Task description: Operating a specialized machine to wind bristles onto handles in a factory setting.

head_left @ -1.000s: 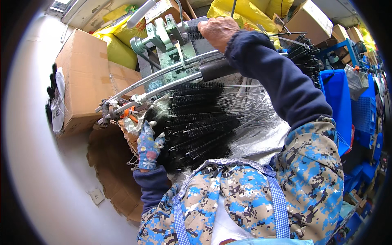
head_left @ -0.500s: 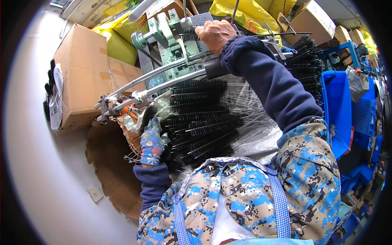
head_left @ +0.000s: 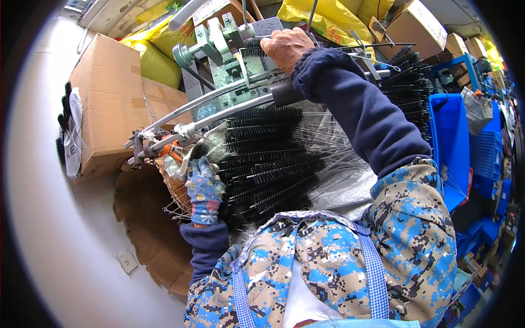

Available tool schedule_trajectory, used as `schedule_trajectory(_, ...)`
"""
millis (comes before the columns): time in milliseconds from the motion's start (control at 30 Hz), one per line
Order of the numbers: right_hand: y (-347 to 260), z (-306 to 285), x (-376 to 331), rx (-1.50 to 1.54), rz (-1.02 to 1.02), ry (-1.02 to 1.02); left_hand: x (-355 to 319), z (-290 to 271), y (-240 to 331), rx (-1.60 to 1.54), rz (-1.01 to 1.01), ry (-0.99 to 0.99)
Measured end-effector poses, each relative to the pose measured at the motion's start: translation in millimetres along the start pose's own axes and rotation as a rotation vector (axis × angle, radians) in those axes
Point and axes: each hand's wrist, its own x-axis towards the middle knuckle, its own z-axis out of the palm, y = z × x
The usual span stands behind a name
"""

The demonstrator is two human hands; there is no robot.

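My right hand (head_left: 288,49), bare, is closed at the green machine (head_left: 232,65). Black bristles of a wire brush (head_left: 253,48) show just left of its fingers; the hand hides the middle of that brush. On the left, my left hand (head_left: 204,188) wears a blue flowered glove, and its fingers are curled. A short black bristly end (head_left: 199,150) sticks up past its fingertips; the glove covers the rest. Right beside it lies a thick pile of black wire brushes (head_left: 268,158), their bare stems pointing right.
Curved metal rails (head_left: 235,112) cross in front of the machine. A torn cardboard carton (head_left: 145,235) stands low on the left, a tall box (head_left: 109,98) behind it. More black brushes (head_left: 407,90) hang at right, by a blue bin (head_left: 451,147). Yellow sacks (head_left: 322,22) lie behind.
My left hand has turned slightly and moved down a little, and less of the bristly end shows above it. My right hand stays at the machine.
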Motion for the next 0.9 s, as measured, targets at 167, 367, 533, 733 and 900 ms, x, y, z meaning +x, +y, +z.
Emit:
schedule_trajectory(167,0,2,1,-0.026,-0.014,-0.001,7,-2,3,-0.105,-0.03,-0.178)
schedule_trajectory(367,2,12,6,-0.022,-0.028,0.068,8,-11,5,-0.213,0.082,-0.237)
schedule_trajectory(533,3,23,21,0.008,0.021,0.185,8,-31,12,-0.218,0.021,-0.308)
schedule_trajectory(733,27,22,10,-0.06,0.122,0.101,3,-46,11,-0.169,0.213,0.015)
schedule_trajectory(900,54,9,-40,-0.044,0.288,0.066,-8,-69,6,-0.127,0.168,-0.062)
